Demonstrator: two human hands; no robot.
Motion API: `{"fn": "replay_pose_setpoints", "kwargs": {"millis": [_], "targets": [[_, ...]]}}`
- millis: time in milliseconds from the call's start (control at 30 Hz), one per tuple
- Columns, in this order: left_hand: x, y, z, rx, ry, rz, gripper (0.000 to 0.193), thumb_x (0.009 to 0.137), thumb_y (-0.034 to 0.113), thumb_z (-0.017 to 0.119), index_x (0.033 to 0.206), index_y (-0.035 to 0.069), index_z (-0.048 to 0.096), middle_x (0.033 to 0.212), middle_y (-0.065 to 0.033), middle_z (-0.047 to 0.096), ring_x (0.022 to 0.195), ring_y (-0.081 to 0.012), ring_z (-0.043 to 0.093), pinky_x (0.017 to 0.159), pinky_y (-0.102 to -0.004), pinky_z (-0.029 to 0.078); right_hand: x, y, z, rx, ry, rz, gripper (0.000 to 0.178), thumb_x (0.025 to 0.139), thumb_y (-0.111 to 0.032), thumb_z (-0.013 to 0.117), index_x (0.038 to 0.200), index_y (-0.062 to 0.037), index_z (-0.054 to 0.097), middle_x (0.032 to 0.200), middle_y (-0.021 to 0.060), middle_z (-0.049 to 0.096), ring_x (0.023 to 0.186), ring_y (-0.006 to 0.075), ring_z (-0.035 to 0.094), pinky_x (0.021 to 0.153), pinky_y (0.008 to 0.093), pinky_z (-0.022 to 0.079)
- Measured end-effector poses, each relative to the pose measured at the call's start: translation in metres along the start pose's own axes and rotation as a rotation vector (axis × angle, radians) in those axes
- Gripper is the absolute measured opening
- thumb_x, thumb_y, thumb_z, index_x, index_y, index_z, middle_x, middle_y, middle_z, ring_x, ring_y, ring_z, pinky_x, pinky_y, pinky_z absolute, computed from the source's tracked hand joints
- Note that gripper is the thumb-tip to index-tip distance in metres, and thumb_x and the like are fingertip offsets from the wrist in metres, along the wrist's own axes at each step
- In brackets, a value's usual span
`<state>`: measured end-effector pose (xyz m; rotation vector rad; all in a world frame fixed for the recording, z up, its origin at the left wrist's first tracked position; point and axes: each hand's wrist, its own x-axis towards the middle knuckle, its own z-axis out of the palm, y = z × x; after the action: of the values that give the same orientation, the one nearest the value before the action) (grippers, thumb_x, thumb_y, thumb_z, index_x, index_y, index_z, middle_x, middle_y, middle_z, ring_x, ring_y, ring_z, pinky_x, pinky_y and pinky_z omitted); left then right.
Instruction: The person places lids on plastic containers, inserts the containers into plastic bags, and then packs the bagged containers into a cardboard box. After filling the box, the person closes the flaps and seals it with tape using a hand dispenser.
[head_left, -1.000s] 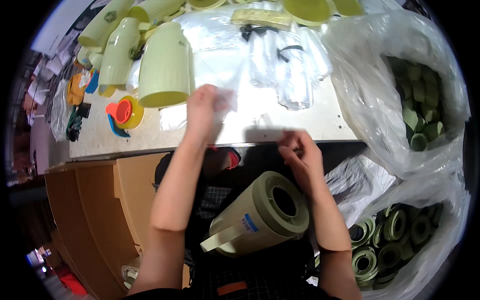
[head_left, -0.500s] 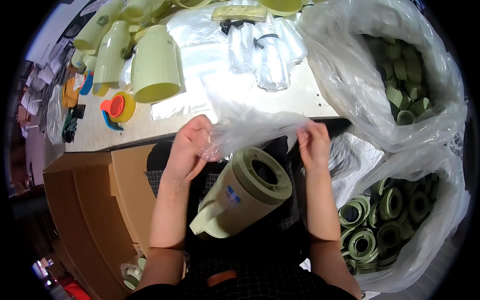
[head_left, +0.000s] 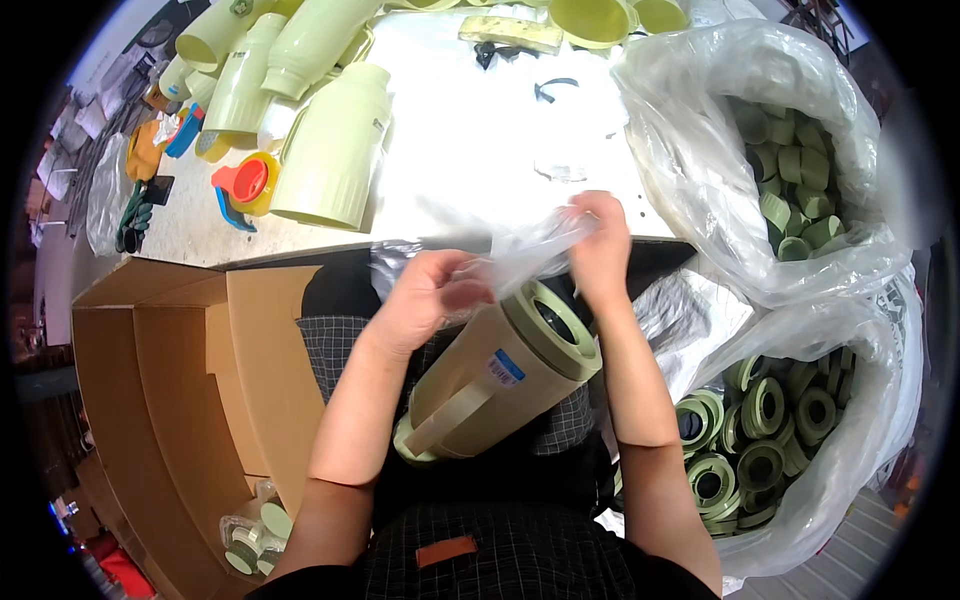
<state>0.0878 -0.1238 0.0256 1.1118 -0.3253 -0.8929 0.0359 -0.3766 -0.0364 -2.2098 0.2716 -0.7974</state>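
Hands have drawn closer together since half a second ago; the thin clear plastic bag [head_left: 540,243], then stretched wide between them, is now bunched and shorter, right hand the higher. Pale green cylindrical jug with side handle [head_left: 475,390] lies aslant on the person's lap, long axis running lower left to upper right. Ringed end with round dark opening points up and right, away from the body; opposite end points lower left, toward the left forearm. Handle faces the person; blue-and-white label sits beside it. Jug is between the forearms, below the bag. Left hand [head_left: 432,298] is just up-left of the ringed end, fingers closed on the bag's left side; right hand [head_left: 600,245] is just beyond that end, fingers pinching the bag's right side. Can't tell whether the bag touches the jug. Ahead, white worktop [head_left: 190,230] bears a pale green ribbed vessel [head_left: 335,150] and an orange-red round plastic piece [head_left: 243,180]. Open brown cardboard box [head_left: 165,400] at left. Clear plastic sack [head_left: 880,370] at right holds green plastic rings [head_left: 752,405].
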Motion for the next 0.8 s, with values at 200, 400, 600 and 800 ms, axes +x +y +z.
{"fn": "replay_pose_setpoints", "kwargs": {"millis": [200, 400, 600, 800], "targets": [[0.030, -0.056, -0.052, 0.125, 0.550, -0.138, 0.008, 0.088, -0.001, 0.060, 0.092, 0.005, 0.058, 0.073, 0.0015, 0.053, 0.064, -0.0089, 0.047, 0.060, -0.0267, 0.046, -0.064, 0.011, -0.003, 0.892, 0.189, 0.742, 0.009, 0.100, -0.011, 0.054, 0.097, -0.0033, 0.056, 0.091, 0.0065, 0.062, 0.080, 0.0150, 0.060, 0.068, 0.0290, 0.051], [-0.103, 0.018, 0.014, 0.861, 0.203, 0.504, 0.049, 0.068, 0.005, 0.079, 0.111, 0.001, 0.058, 0.092, -0.0138, 0.059, 0.081, -0.0303, 0.061, 0.067, -0.0382, 0.051, -0.200, -0.066, -0.026, -0.306, -0.292, -0.072, 0.041, 0.100, -0.026, 0.053, 0.128, 0.0050, 0.052, 0.122, 0.0176, 0.061, 0.111, 0.0301, 0.060, 0.097, 0.0402, 0.045], [-0.222, -0.070, -0.007, 0.993, 0.662, 0.125, 0.062, 0.066, -0.001, 0.070, 0.125, -0.001, 0.050, 0.111, -0.0221, 0.056, 0.100, -0.0444, 0.059, 0.081, -0.0467, 0.051, -0.208, -0.138, -0.001, 0.369, -1.173, 0.370, 0.080, 0.087, -0.017, 0.072, 0.143, 0.0053, 0.020, 0.135, 0.0296, 0.051, 0.125, 0.0419, 0.055, 0.105, 0.0444, 0.045], [-0.332, -0.007, -0.057, 0.851, 1.509, 0.430, 0.053, 0.097, 0.015, 0.057, 0.145, -0.004, 0.043, 0.139, -0.0189, 0.054, 0.128, -0.0281, 0.053, 0.108, -0.0397, 0.042, -0.147, -0.241, 0.040, 0.767, -1.584, -0.362, 0.070, 0.081, -0.012, 0.079, 0.141, -0.0022, 0.043, 0.130, 0.0198, 0.060, 0.119, 0.0321, 0.061, 0.101, 0.0375, 0.049]]}}
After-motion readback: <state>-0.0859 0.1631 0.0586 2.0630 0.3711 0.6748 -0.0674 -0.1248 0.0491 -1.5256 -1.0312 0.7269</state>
